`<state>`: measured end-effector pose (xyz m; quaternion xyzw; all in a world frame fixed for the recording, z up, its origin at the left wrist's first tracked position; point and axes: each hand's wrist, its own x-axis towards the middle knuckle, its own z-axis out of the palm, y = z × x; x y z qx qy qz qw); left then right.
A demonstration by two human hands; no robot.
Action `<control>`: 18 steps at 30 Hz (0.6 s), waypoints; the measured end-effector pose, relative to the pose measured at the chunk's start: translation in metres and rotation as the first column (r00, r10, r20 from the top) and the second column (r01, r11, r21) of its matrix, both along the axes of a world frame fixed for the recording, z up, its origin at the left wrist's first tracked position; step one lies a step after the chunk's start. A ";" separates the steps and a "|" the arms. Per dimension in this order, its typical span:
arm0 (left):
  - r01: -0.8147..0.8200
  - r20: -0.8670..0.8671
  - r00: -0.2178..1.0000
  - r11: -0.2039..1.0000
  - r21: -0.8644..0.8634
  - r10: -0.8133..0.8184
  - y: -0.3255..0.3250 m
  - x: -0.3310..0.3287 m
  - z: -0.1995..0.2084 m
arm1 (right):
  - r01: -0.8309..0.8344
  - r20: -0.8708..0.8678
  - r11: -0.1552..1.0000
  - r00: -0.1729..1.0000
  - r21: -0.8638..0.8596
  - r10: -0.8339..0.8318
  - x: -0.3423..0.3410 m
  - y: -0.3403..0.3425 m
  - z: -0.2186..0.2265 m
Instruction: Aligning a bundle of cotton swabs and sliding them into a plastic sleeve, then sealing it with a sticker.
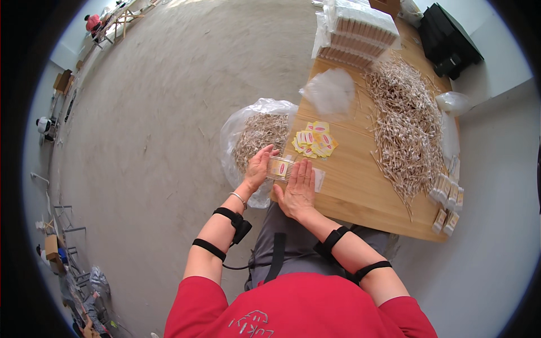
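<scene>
A clear flat pack of cotton swabs point(280, 167) with a yellow label showing inside lies at the table's left edge. My left hand point(260, 167) grips its left end, fingers curled around it. At the pack's other end my right hand point(298, 190) is stretched out flat, its fingers straight and touching the pack. Under and beside the right fingers shows a piece of clear film point(319, 179). Just beyond the hands is a loose heap of yellow and white cards point(315, 139).
A large pile of loose cotton swabs point(406, 129) covers the table's right side. Clear bags point(329, 90) and a wrapped stack point(360, 31) lie farther back. Filled packs point(448, 191) sit at the right edge. A plastic sack of swabs point(262, 132) stands left of the table point(360, 197).
</scene>
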<state>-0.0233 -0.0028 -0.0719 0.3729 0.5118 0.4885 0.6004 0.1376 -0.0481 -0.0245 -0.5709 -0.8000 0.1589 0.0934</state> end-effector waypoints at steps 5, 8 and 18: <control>-0.036 0.017 0.999 0.999 0.015 0.036 0.000 0.006 0.012 | 0.001 -0.046 0.998 0.999 0.068 0.002 -0.013 0.002 -0.002; -0.031 0.059 0.998 0.999 -0.015 0.031 -0.002 0.002 0.017 | 0.034 -0.146 0.999 0.989 0.006 -0.033 -0.015 0.002 -0.002; -0.004 0.253 0.967 0.998 -0.068 0.021 -0.008 -0.003 0.027 | 0.153 -0.775 0.986 0.614 -0.073 -0.153 -0.021 0.025 0.003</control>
